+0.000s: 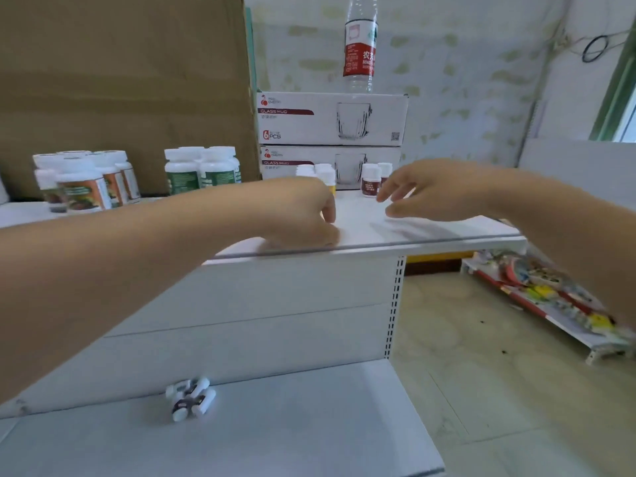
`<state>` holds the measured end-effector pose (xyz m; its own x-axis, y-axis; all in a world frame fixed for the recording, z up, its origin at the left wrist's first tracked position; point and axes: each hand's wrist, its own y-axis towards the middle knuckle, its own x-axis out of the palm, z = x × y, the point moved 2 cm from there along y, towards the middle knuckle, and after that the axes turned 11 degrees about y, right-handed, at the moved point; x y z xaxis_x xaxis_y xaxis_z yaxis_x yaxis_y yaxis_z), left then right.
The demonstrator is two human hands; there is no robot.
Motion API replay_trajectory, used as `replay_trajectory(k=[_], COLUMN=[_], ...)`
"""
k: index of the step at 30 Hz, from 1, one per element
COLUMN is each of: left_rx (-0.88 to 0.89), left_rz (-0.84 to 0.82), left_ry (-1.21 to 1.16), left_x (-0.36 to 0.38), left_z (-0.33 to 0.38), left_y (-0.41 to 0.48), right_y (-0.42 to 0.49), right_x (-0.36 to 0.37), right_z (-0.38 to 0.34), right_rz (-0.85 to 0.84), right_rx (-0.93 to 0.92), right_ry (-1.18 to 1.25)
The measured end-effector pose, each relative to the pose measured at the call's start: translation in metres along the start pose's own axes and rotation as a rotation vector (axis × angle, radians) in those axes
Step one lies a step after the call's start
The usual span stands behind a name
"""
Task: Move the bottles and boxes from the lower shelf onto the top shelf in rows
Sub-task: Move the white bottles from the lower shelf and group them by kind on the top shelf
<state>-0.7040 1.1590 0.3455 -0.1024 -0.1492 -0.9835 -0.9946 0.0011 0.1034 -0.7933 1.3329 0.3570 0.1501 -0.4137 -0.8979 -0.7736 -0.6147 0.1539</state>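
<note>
Because rows start at the back, we think, small white bottles w/ red labels [370,182] stand by white glass-mug boxes [330,118] on the white top shelf [413,230]. Our right hand [440,191] is spread, empty, just beside them. Our left hand [303,215] is curled; can't tell if it holds sth. Tiny white bottles [191,397] lie on the grey lower shelf [309,425], well below.

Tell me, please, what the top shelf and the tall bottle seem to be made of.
The top shelf looks like white painted sheet metal: smooth, faintly glossy, thin folded front edge. The tall bottle is probably clear plastic: see-through wall, red-and-white wrapped label.
</note>
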Motion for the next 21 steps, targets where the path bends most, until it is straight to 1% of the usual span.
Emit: replay_trajectory(k=[5, 8, 10, 13, 15, 18, 21], left_rx=[0.011, -0.015, -0.068, -0.160, -0.216, -0.290, -0.371], left_rz=[0.110, 0.229, 0.194, 0.070, 0.006, -0.072, -0.103], left_ry=[0.099, 0.264, 0.311, 0.272, 0.228, 0.158, 0.090], left_x=[0.008, 0.025, 0.042, 0.074, 0.100, 0.151, 0.207], left_z=[-0.067, -0.113, -0.144, -0.189, -0.216, -0.253, -0.279], left_y=[-0.109, -0.169, -0.203, -0.242, -0.260, -0.273, -0.272], right_y=[-0.052, -0.073, -0.082, -0.083, -0.079, -0.066, -0.043], right_x=[0.043, 0.080, 0.109, 0.155, 0.186, 0.234, 0.281], right_z=[-0.087, -0.134, -0.156, -0.171, -0.171, -0.164, -0.155], right_rz=[0.009, -0.037, -0.086, -0.159, -0.195, -0.258, -0.327], right_rx=[-0.066, -0.098, -0.104, -0.075, -0.039, 0.022, 0.062], right_ry=[0.008, 0.019, 0.000, -0.088, -0.136, -0.128, -0.104])
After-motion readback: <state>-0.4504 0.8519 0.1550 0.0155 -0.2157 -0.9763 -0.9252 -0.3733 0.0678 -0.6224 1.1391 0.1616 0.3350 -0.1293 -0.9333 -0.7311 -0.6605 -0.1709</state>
